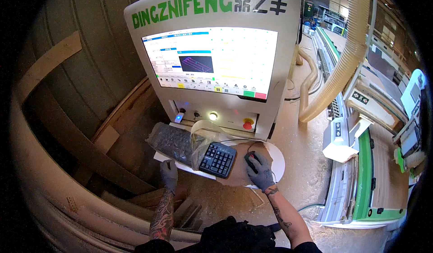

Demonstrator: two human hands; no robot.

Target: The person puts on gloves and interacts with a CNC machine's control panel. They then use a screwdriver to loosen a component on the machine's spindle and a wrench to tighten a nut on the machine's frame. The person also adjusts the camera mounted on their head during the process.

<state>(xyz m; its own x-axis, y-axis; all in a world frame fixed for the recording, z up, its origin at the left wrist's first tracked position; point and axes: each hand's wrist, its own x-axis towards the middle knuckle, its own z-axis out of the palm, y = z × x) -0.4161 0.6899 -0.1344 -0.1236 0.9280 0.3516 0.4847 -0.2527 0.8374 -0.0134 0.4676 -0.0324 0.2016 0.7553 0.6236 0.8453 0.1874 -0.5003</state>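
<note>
My right hand (261, 174), in a grey glove, is closed over a black computer mouse (249, 159) on a brown board (241, 174). Left of the mouse lies a black keyboard (218, 159). Its left part is under a dusty, cloudy plastic cover (173, 141), while the number keys show. My left hand (169, 172), also gloved in grey, is curled beside the front edge of the white shelf (191, 168). Its fingers are turned under, so what they hold, if anything, is hidden. Above the shelf, a lit screen (207, 63) shows a purple line drawing and rows of icons.
The grey machine cabinet (288, 32) carries a red stop button (247, 124) and a lit round button (213, 116). Wide hoses (354, 68) hang at the right, by a green-edged machine bed (366, 181). Boards and offcuts (108, 138) stand at the left.
</note>
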